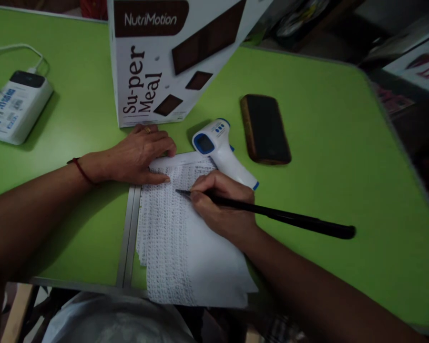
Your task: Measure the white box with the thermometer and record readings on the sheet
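Note:
My right hand [223,202] is closed around a long black pen [289,216], whose tip touches or hovers just over the paper; I cannot tell which. Under it lies a stack of white paper sheets [214,267], the left part covered with columns of small handwritten marks and the right part blank. My left hand [143,155] rests on the upper left corner of the sheets, thumb stretched out and fingers partly bent. It wears a ring and a dark red wrist cord. A white and blue infrared thermometer [223,155] lies over the top edge of the paper, close to my right hand.
A white NutriMotion box [146,90] stands just beyond my left hand. A phone in a brown case [266,128] lies right of the thermometer. At left is a white power bank [16,112] with a cable. A metal seam [128,238] crosses the green table [343,166].

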`<state>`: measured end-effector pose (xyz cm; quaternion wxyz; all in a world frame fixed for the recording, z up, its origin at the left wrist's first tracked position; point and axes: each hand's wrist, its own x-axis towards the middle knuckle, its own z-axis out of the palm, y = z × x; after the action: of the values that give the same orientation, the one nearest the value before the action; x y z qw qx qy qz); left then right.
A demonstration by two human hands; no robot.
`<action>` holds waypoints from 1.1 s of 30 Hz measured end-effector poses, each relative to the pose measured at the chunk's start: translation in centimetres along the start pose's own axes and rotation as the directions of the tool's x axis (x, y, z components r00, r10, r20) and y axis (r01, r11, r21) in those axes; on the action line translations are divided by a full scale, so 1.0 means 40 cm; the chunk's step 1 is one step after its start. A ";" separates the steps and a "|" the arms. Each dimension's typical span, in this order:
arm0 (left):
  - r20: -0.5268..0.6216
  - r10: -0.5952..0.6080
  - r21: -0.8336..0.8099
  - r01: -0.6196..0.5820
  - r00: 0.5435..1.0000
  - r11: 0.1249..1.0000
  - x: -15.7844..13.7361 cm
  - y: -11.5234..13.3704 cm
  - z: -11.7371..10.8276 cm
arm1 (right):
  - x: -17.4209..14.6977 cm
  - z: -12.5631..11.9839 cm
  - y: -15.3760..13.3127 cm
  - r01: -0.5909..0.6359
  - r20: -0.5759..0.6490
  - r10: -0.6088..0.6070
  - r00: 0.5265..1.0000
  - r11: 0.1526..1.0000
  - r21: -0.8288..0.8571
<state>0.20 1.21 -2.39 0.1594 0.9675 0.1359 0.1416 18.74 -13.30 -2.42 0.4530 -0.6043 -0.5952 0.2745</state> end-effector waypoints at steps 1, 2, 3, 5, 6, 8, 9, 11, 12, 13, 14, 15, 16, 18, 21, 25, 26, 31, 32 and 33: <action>-0.001 -0.002 0.005 0.002 1.000 1.000 0.000 0.001 -0.001 | 0.001 -0.002 0.000 0.000 0.002 0.000 1.000 1.000 0.004; -0.001 -0.003 0.008 0.003 1.000 1.000 0.000 0.001 -0.001 | 0.003 -0.003 0.000 0.002 -0.001 -0.002 1.000 1.000 0.007; -0.002 -0.004 0.008 0.004 1.000 1.000 0.001 0.001 -0.001 | 0.005 -0.005 0.000 0.007 -0.008 -0.007 1.000 1.000 0.010; 0.003 -0.004 0.000 0.004 1.000 1.000 0.002 0.001 -0.001 | 0.007 -0.007 0.001 0.013 -0.028 -0.013 1.000 1.000 0.009; 0.005 -0.004 -0.004 0.004 1.000 1.000 0.002 0.001 -0.001 | 0.008 -0.007 0.001 0.013 -0.035 -0.013 0.999 1.000 0.008; 0.006 -0.007 -0.006 0.007 1.000 1.000 0.002 0.000 0.001 | 0.008 -0.007 0.003 0.006 -0.037 -0.005 0.999 1.000 0.008; 0.005 -0.008 -0.004 0.008 1.000 1.000 0.002 -0.001 0.002 | 0.008 -0.007 0.003 0.002 -0.033 -0.002 0.999 1.000 0.009; 0.006 -0.007 -0.002 0.007 1.000 1.000 0.001 -0.002 0.003 | 0.008 -0.008 0.003 -0.004 -0.014 0.004 1.000 1.000 0.008; 0.007 -0.005 -0.002 0.005 1.000 1.000 0.001 -0.002 0.003 | 0.008 -0.008 0.002 -0.005 -0.003 0.005 1.000 1.000 0.006; 0.006 -0.003 -0.003 0.003 1.000 1.000 0.000 -0.002 0.003 | 0.009 -0.009 0.002 -0.008 0.006 0.008 1.000 1.000 0.003; 0.006 -0.003 -0.003 0.003 1.000 1.000 0.000 -0.002 0.003 | 0.009 -0.010 0.001 -0.013 0.012 0.013 1.000 1.000 0.000; 0.006 -0.004 -0.001 0.004 1.000 1.000 0.000 -0.002 0.002 | 0.009 -0.010 0.000 -0.019 0.015 0.019 1.000 1.000 -0.002; 0.005 -0.005 0.002 0.005 1.000 1.000 0.000 -0.002 0.001 | 0.010 -0.010 -0.001 -0.025 0.014 0.025 1.000 1.000 -0.002; 0.006 -0.008 0.008 0.007 1.000 1.000 0.001 -0.001 0.000 | 0.010 -0.011 -0.002 -0.031 0.009 0.031 0.999 1.000 0.002; 0.008 -0.002 0.004 0.002 1.000 1.000 0.002 -0.001 -0.001 | 0.010 -0.010 -0.003 -0.026 -0.013 0.026 1.000 1.000 0.000; 0.009 0.006 0.004 -0.006 1.000 1.000 0.002 -0.001 -0.001 | 0.010 -0.006 -0.003 -0.022 -0.024 0.021 0.999 0.999 -0.040; 0.010 0.005 0.004 -0.005 1.000 1.000 0.002 0.000 -0.001 | 0.009 -0.004 -0.002 -0.023 -0.017 0.022 1.000 0.999 -0.049; 0.024 -0.013 0.002 0.013 1.000 1.000 0.001 0.002 -0.004 | -0.003 -0.010 0.002 0.046 -0.072 -0.048 0.996 0.998 -0.033; 0.026 -0.014 0.003 0.014 1.000 1.000 0.000 0.002 -0.004 | -0.005 -0.013 0.001 0.084 -0.100 -0.088 0.991 0.996 -0.041; 0.027 -0.013 0.006 0.013 1.000 1.000 0.000 0.002 -0.004 | -0.006 -0.018 0.000 0.125 -0.107 -0.132 0.986 0.990 -0.068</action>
<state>0.17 1.19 -2.24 0.1594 0.9689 0.1403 0.1273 19.33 -13.69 -2.15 0.4834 -0.5927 -0.6149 0.1924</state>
